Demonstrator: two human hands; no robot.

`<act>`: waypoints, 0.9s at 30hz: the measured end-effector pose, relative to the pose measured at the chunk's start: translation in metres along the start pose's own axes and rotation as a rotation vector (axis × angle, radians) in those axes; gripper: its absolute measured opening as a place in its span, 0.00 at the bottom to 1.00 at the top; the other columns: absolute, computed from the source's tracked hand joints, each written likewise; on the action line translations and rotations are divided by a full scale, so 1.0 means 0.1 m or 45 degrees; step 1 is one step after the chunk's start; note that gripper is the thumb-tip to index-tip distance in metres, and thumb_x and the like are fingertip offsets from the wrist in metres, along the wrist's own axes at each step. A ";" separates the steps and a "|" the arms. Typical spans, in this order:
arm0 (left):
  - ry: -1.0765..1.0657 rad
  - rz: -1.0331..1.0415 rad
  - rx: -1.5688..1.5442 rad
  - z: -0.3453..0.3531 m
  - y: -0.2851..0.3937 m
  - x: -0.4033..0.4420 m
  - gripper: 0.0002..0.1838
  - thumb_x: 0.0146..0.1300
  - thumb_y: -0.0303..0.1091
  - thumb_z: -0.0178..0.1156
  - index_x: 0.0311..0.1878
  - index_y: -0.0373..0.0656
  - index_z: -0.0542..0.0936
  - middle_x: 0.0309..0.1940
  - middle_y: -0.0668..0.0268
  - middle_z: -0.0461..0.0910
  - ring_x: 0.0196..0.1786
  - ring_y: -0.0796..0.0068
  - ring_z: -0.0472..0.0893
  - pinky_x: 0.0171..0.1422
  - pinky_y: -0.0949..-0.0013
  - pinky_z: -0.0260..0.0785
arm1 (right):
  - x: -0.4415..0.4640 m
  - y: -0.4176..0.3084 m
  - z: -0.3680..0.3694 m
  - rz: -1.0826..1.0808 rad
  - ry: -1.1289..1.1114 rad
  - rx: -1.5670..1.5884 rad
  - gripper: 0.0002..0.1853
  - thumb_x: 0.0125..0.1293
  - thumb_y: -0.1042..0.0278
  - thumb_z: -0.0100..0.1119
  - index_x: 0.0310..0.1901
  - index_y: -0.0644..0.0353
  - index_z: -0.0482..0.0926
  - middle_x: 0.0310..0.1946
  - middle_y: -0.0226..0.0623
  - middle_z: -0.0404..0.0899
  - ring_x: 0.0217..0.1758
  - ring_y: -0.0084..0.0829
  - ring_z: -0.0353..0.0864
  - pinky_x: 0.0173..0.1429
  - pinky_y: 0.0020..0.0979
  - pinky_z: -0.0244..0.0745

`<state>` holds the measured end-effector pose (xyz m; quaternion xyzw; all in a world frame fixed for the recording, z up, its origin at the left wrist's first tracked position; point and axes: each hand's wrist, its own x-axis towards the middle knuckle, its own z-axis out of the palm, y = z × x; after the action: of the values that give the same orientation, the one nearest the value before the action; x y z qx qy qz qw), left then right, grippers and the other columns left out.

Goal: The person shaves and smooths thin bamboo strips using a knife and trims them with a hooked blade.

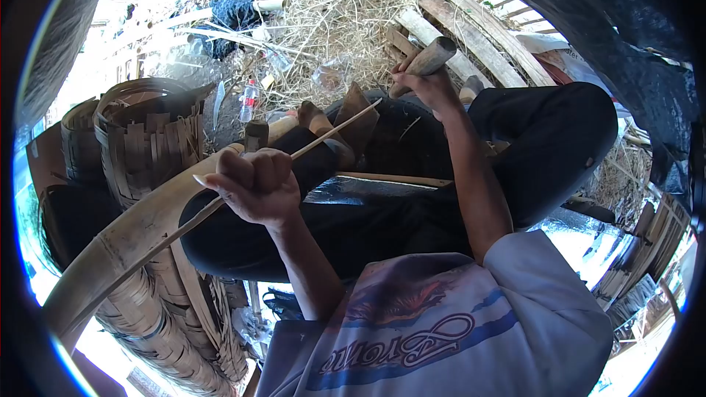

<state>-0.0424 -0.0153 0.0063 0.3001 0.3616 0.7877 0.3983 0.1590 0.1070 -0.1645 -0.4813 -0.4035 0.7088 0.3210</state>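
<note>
Shirt [456, 331] with printed picture and lettering sits nearest, below black trousers [397, 228] on bent, spread legs. Left hand [257, 185] is over the leg on its own side, fist clamped round a thin stick [323, 137]; thumb points outward. Stick slants across the view, pointed end up toward the middle, other end running down along a thick bamboo pole [136, 231]; cannot tell whether stick and pole touch. Woven strips [151, 323] lie below the pole, woven basket [151, 136] stands beyond it. Right hand [428, 93] is farther out, well apart from the left, fingers wrapped round a thick wooden handle [434, 56], blunt end angled up and away; cannot tell what its lower end joins. Farther on: plastic bottle [249, 101] near the basket, straw [338, 26] across the ground, planks [474, 37] beside the straw, slatted fence [507, 1] at the back.
</note>
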 end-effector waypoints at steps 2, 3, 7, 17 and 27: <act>-0.061 -0.003 -0.007 0.02 -0.01 0.01 0.25 0.71 0.56 0.38 0.21 0.53 0.53 0.08 0.78 0.44 0.12 0.87 0.40 0.15 0.76 0.33 | 0.03 0.18 0.05 -0.057 -0.008 0.005 0.08 0.51 0.78 0.62 0.32 0.59 0.74 0.29 0.32 0.80 0.34 0.25 0.81 0.35 0.29 0.80; -0.109 -0.008 0.028 0.02 0.00 0.02 0.25 0.71 0.57 0.38 0.21 0.53 0.53 0.08 0.78 0.44 0.12 0.87 0.40 0.15 0.76 0.33 | 0.07 0.38 0.05 -0.060 0.000 0.002 0.08 0.51 0.78 0.62 0.32 0.59 0.74 0.29 0.32 0.80 0.34 0.25 0.81 0.35 0.29 0.80; -0.113 -0.090 -0.128 0.02 -0.06 0.02 0.26 0.69 0.59 0.39 0.21 0.52 0.54 0.08 0.78 0.45 0.11 0.87 0.41 0.15 0.76 0.34 | 0.09 0.53 -0.01 0.098 -0.015 -0.404 0.07 0.50 0.78 0.63 0.31 0.60 0.76 0.26 0.32 0.80 0.33 0.24 0.81 0.36 0.28 0.77; -0.109 -0.075 -0.035 0.01 -0.04 0.02 0.26 0.69 0.60 0.37 0.20 0.52 0.53 0.08 0.78 0.45 0.11 0.87 0.41 0.14 0.76 0.34 | 0.13 0.66 0.01 -0.006 -0.065 -0.273 0.05 0.48 0.77 0.63 0.29 0.62 0.78 0.26 0.34 0.81 0.26 0.23 0.80 0.30 0.26 0.74; -0.015 -0.043 -0.008 0.01 -0.02 0.02 0.27 0.70 0.59 0.36 0.20 0.52 0.53 0.08 0.79 0.44 0.10 0.87 0.41 0.14 0.76 0.34 | 0.10 0.09 -0.03 0.064 -0.201 0.044 0.08 0.50 0.80 0.61 0.29 0.59 0.73 0.37 0.37 0.79 0.42 0.28 0.80 0.42 0.32 0.79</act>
<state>-0.0415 -0.0126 0.0053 0.2973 0.3618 0.7803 0.4145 0.1581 0.1125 -0.1770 -0.4283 -0.4032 0.7593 0.2784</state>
